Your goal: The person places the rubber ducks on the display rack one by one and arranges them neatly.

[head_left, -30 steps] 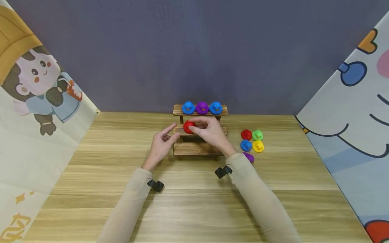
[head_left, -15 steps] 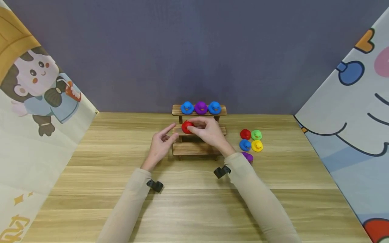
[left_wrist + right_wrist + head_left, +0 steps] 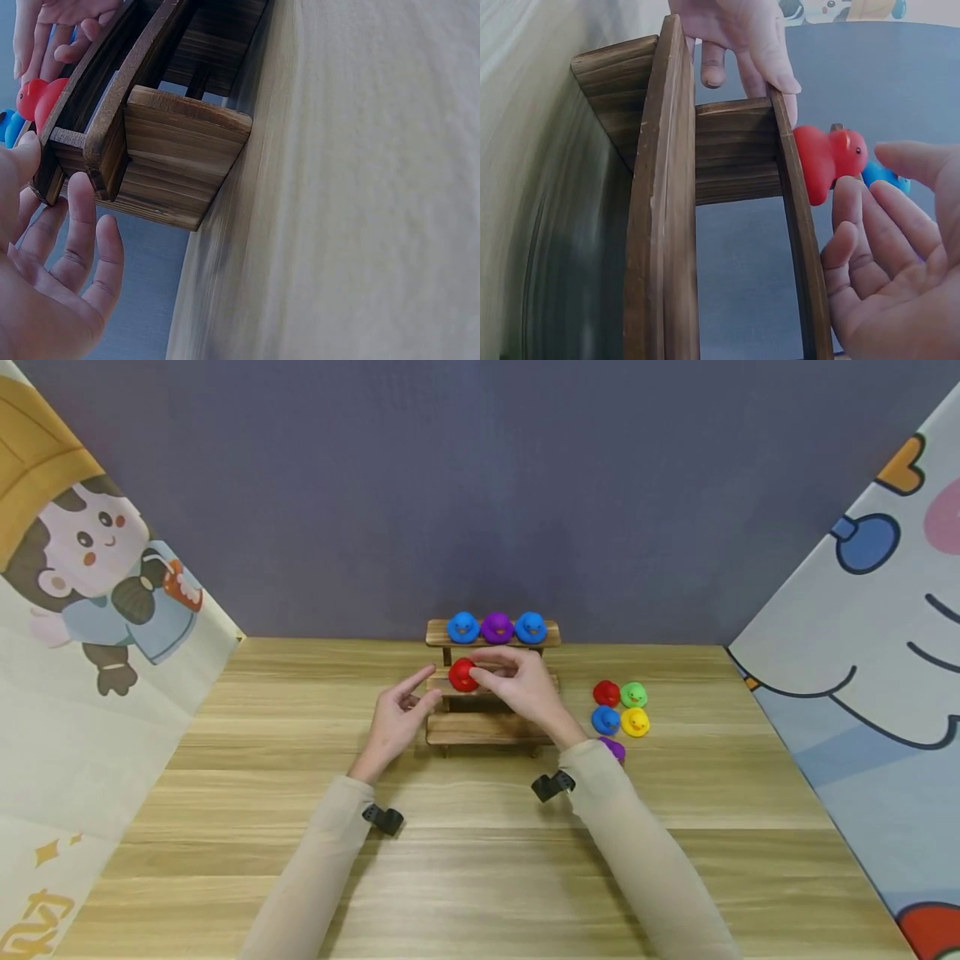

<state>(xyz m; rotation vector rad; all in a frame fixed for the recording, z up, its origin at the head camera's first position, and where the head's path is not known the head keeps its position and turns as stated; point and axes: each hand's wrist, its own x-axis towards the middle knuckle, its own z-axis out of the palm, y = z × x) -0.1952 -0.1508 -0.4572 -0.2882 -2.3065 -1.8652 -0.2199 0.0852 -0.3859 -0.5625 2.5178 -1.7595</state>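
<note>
A red rubber duck (image 3: 462,675) sits near the left end of the middle tier of a small wooden step shelf (image 3: 480,727). My right hand (image 3: 525,689) is right beside this duck, thumb and fingers spread around its right side; in the right wrist view a gap shows between the thumb and the duck (image 3: 825,161). With thumb in front and index finger behind, my left hand (image 3: 397,714) holds the left end of the middle tier. Its other fingers (image 3: 79,225) are spread off the wood. Two blue ducks (image 3: 463,627) and a purple duck (image 3: 498,627) line the top tier.
Right of the shelf on the wooden table (image 3: 480,877) stand loose ducks: red (image 3: 607,693), green (image 3: 634,695), blue (image 3: 606,720) and yellow (image 3: 635,722). A purple duck (image 3: 615,749) is partly hidden by the right sleeve. A dark wall (image 3: 480,502) rises behind the shelf.
My right thumb and fingers have eased slightly to the right off the red duck, so more of it shows. The left hand stays at the shelf's end.
</note>
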